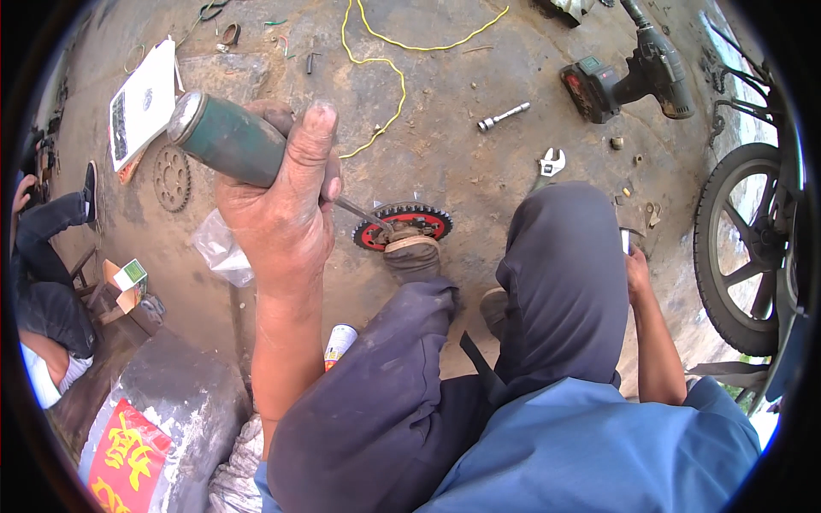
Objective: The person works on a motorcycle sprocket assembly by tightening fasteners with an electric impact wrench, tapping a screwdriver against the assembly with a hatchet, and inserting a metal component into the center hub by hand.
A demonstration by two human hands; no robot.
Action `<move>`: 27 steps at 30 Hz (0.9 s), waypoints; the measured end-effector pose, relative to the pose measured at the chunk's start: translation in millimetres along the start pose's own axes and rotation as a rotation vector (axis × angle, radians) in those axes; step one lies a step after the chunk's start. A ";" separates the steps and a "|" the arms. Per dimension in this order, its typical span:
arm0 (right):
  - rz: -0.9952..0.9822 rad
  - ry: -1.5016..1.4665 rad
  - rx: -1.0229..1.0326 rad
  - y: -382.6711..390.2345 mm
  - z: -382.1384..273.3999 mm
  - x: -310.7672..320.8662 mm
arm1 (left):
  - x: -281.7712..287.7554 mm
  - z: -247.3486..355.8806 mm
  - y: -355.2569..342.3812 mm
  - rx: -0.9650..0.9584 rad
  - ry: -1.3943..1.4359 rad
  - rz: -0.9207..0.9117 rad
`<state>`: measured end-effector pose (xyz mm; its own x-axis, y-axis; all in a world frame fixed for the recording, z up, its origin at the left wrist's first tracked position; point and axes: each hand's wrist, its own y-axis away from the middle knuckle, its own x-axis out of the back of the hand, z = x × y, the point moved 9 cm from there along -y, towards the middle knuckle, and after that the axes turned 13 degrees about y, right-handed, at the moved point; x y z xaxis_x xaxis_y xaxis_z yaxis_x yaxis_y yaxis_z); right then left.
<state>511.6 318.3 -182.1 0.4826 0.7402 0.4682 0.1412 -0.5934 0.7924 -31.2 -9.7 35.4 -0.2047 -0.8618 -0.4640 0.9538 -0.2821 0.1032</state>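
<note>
My left hand (282,184) is closed around the green handle (235,141) of a screwdriver, its metal cap up at the left. The shaft slants down to the right, its tip at the hub of a black-toothed sprocket with a red ring (440,224) on the ground. My shoe (412,256) is at the sprocket's near edge and covers part of it. Beyond my right knee, my right hand (637,272) is closed on a metal piece (626,241), too little of which shows to name.
An adjustable wrench (550,164), a socket extension (505,117) and a cordless impact wrench (637,73) lie ahead. A wheel (740,248) stands at the right. Another sprocket (172,178), a plastic bag (224,248) and a seated person (51,291) are at the left. Yellow cord (402,94) crosses the floor.
</note>
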 end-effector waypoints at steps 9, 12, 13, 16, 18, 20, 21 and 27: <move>-0.050 0.334 0.440 73.5 -179.6 9.9 | -11.8 -23.7 -0.3 0.056 0.050 -0.102; 0.042 0.308 0.561 93.7 -231.9 15.7 | -19.2 -24.3 2.0 0.070 0.229 -0.219; 0.043 0.283 0.640 104.5 -250.7 14.4 | -19.1 -26.4 4.0 0.066 0.096 -0.230; 0.088 0.234 0.777 138.3 -296.8 12.5 | -19.7 -32.7 3.2 0.045 -0.102 -0.249; 0.103 0.159 0.806 158.0 -316.9 8.7 | -22.7 -29.7 -1.4 -0.092 -0.257 -0.246; 0.093 0.144 0.844 174.8 -332.8 0.0 | -25.5 -29.6 -3.8 -0.160 -0.265 -0.254; 0.079 0.145 0.864 182.4 -337.7 -5.9 | -25.5 -30.6 -4.6 -0.172 -0.276 -0.253; -0.003 0.149 0.892 200.0 -348.4 -36.9 | -19.4 -36.1 -4.2 -0.141 -0.312 -0.231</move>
<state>220.8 282.6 95.3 0.3730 0.7384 0.5617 0.7898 -0.5705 0.2254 -23.2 23.5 12.2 -0.4529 -0.8752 -0.1699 0.8914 -0.4410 -0.1043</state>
